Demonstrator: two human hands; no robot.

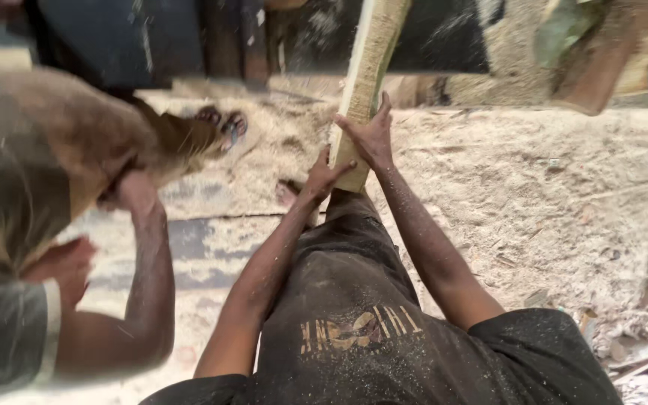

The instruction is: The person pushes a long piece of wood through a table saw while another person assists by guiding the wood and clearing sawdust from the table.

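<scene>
The plank point(365, 75), upper centre, is pale raw wood, rough-sawn and matt; the floor point(534, 195) lies under soft, grainy sawdust; the dark shirt point(354, 300), lower centre, is matt cloth, dust-speckled.

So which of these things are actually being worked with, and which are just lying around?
In use:
- wooden plank, upright
- left hand on its lower end
- right hand on its edge

Lying about:
- sawdust over the floor
- wood scraps at right
- another person crouched at left
</scene>
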